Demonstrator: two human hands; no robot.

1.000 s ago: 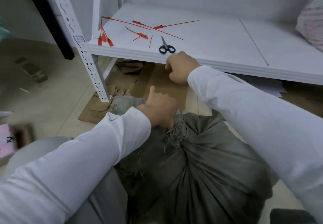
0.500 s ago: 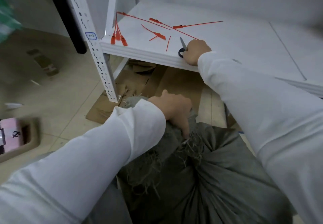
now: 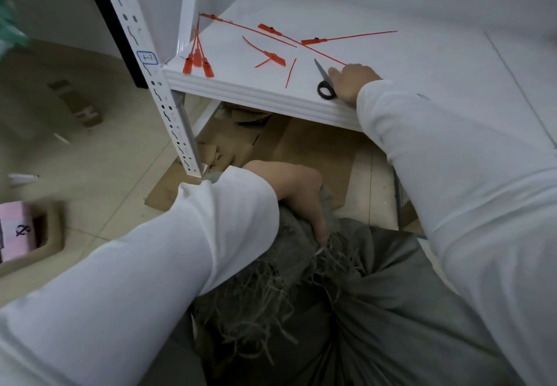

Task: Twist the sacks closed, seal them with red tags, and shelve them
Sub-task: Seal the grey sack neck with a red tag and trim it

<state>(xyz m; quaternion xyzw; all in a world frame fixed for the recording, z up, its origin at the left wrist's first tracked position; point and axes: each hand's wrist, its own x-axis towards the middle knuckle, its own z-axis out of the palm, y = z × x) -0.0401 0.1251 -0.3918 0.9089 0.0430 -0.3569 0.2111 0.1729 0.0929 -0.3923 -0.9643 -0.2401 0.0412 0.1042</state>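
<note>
Two hands, two jobs right now. My left hand [image 3: 297, 192] is clamped down on the gathered neck of the grey sack [image 3: 376, 310], fingers folded over the twisted cloth, frayed threads spilling out just below the grip. The sack sits on the floor in front of the white shelf [image 3: 262, 93], not yet tagged that I can see.

My right hand [image 3: 352, 82] is up on the shelf edge, resting against the black scissors [image 3: 325, 82]. Whether the fingers have actually curled round the handles or just lie beside them, I cannot tell from here. Red tags [image 3: 272, 57] lie scattered further back and to the left, with a small bunch [image 3: 197, 64] near the corner post.

Here's my worry: one hand alone is holding that twist. If the grip eases while I'm looking up at the shelf, the neck could unwind and I'd be twisting again. Also, the scissors sit near the lip; a clumsy nudge could slide them off onto the sack or floor. And the loose tags are thin, easy to fumble one-handed.
</note>
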